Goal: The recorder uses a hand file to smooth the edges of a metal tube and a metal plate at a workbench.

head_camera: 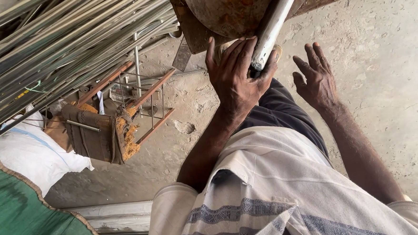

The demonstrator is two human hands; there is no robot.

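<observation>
Metal pipe [274, 21], pale grey and round, is running down from the top edge at a slant and ending inside the left hand [238, 78]. That hand's grip is closing around the pipe's lower end, fingers spreading up over it and the thumb pressing from the other side, so the pipe tip is sitting right in the palm. Just above the grip, touching the fingertips, a rusty round metal drum [222, 7] is bulging into view, and the pipe is crossing in front of it.

Beside the gripping hand, a little apart from the pipe, the right hand [317, 78] is hovering flat with its fingers stretched and slightly spread; its grip is open and holding nothing, and it is touching neither pipe nor drum. Below both hands, the person's dark trousers [285, 111] and pale striped shirt [270, 195] are filling the lower middle of the view.

Farther out on the left hand's side, a rusty metal frame [146, 104] of thin bars is lying on the concrete floor [382, 51], with a worn brown sack [88, 135] draped against it. Beyond that, a large bundle of long steel rods [62, 44] is stretching across the upper corner. A white bag [34, 155] is resting near the sack, and a green cloth [19, 218] is covering the lowest corner.
</observation>
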